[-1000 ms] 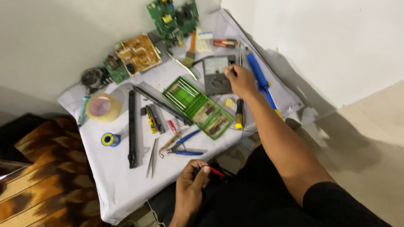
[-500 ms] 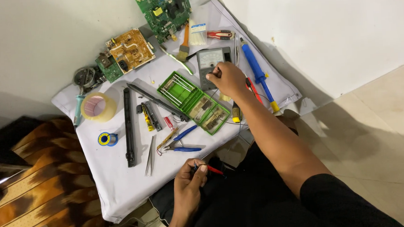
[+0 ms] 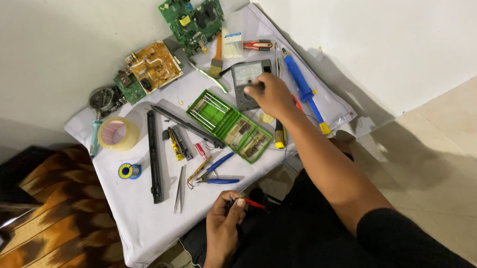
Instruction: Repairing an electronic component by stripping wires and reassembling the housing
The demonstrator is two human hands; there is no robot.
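My right hand (image 3: 271, 96) reaches out over a grey analog multimeter (image 3: 247, 76) lying on the white cloth (image 3: 145, 226), with the fingers on its lower face. My left hand (image 3: 224, 219) stays low near my lap, pinching thin red and black test probes (image 3: 248, 203). An open green screwdriver-bit case (image 3: 230, 124) lies just left of the right hand. A blue soldering iron (image 3: 304, 90) lies to its right.
Green circuit boards (image 3: 193, 18) and a yellow one (image 3: 153, 66) lie at the far end. A tape roll (image 3: 118, 133), solder spool (image 3: 129, 170), long black bar (image 3: 153, 155), tweezers (image 3: 179, 189) and blue-handled pliers (image 3: 213, 173) are spread on the cloth. White walls stand behind and right.
My right hand has moved left from beside the soldering iron onto the multimeter's face. The left hand keeps hold of the probes near my lap.
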